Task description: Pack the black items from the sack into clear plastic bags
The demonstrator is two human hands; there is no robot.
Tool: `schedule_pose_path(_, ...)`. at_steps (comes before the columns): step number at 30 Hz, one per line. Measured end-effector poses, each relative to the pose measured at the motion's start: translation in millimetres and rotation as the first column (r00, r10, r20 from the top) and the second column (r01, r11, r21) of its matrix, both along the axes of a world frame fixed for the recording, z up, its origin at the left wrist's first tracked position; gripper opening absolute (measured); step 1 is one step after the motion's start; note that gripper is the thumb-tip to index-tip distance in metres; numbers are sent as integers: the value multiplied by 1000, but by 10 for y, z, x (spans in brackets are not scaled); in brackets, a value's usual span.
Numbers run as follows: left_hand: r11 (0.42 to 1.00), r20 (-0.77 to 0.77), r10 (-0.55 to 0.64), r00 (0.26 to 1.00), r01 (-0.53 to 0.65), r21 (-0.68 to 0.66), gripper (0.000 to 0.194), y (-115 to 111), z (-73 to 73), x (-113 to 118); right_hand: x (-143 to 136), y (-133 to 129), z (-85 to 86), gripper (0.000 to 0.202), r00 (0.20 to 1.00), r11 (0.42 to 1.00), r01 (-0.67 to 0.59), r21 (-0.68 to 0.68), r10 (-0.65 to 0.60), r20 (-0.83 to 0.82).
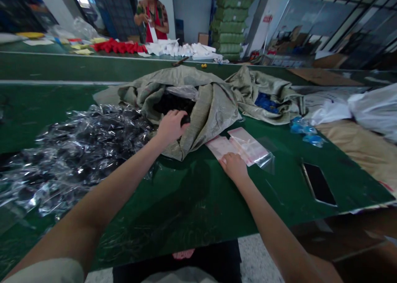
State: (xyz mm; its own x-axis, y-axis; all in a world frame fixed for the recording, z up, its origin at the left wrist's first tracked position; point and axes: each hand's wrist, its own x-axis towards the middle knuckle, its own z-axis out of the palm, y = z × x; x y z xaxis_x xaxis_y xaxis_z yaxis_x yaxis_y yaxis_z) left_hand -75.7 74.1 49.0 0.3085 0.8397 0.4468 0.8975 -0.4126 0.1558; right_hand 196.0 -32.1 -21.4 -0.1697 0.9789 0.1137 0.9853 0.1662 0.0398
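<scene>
At the mouth of a grey-green woven sack [206, 109], my left hand [170, 128] is closed around a small black item [185, 119] whose kind I cannot make out. More dark items [176, 104] show inside the sack, partly hidden by its folds. My right hand [235, 165] has its fingers curled on the near edge of a flat clear plastic bag [218, 145]. Touching it on the right lies a stack of similar bags [246, 145]. Left of the sack, a large heap of black items in clear wrapping [89, 146] spreads beside my left forearm.
A phone [319, 183] lies on the green table [173, 217] at right. Behind it are blue wrapped items [307, 130] and another woven sack [263, 90]. Across a far table with red [119, 46] and white piles [180, 49], a person [151, 16] stands. Green bales [232, 22] are stacked behind.
</scene>
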Motion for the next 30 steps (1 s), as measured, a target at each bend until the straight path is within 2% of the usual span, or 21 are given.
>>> schedule_pose_path(2,958,-12,-274,962,272,-88,38,-404,-99,121,-6,-14,23,30,1000,1000,-9,-9,9,17)
schedule_pose_path(3,933,-40,-342,939,333,-139,36,-578,-183,172,-12,-22,37,30,1000,1000,-16,-13,16,24)
schedule_pose_path(4,922,-83,-365,927,347,-174,36,-721,-278,216,-20,-32,51,30,999,1000,-24,-16,24,28)
schedule_pose_path(6,934,-162,-325,932,290,-210,36,-900,-462,274,-44,-58,76,27,999,999,-31,-17,31,40)
schedule_pose_path(9,950,-209,-256,944,206,-234,38,-961,-617,303,-77,-111,88,27,997,1000,-13,-10,13,72)
schedule_pose_path(14,945,-182,-260,948,210,-252,39,-930,-585,306,-52,-195,39,27,998,1000,22,14,-23,61)
schedule_pose_path(17,939,-157,-263,952,215,-268,35,-935,-540,314,28,-196,5,19,995,997,59,41,-56,-82)
schedule_pose_path(20,931,-118,-264,957,221,-291,33,-933,-519,319,138,-148,13,19,942,991,114,71,-85,-323)
schedule_pose_path(23,920,-26,-248,968,227,-321,31,-909,-502,311,224,-120,107,23,830,975,126,181,-4,-558)
schedule_pose_path(25,908,119,-224,967,252,-334,35,-882,-475,302,241,-150,228,22,710,966,53,254,143,-689)
schedule_pose_path(27,888,331,-197,923,311,-338,47,-851,-428,301,218,-212,385,20,528,978,-34,208,194,-827)
schedule_pose_path(30,801,652,-161,741,484,-352,64,-821,-341,327,140,-313,618,25,162,978,-198,61,95,-982)
